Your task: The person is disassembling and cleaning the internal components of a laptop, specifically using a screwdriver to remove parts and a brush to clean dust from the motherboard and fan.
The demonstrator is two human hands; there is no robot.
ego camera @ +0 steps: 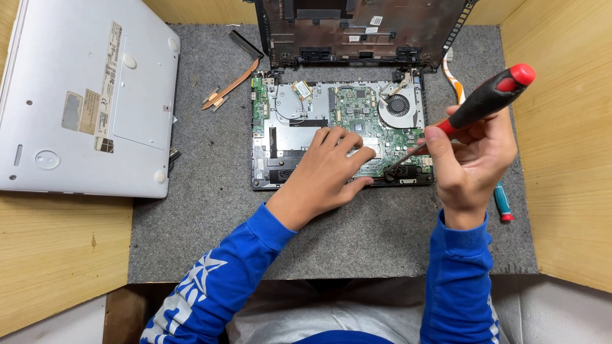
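An opened laptop base (280, 108) lies on a grey felt mat (210, 210), showing a green circuit board (357, 108) and a round cooling fan (398, 106). My left hand (325, 175) rests flat on the base's lower middle, fingers spread toward the board. My right hand (472, 159) grips a black and red screwdriver (484, 99), tilted with its tip down at the base's lower right edge near my left fingertips.
A closed silver laptop (83, 95) lies upside down at left. The removed dark bottom cover (357, 32) leans at the back. A copper heat pipe (233, 83) lies on the mat. Two more screwdrivers (503, 204) sit at right. Wooden walls enclose the bench.
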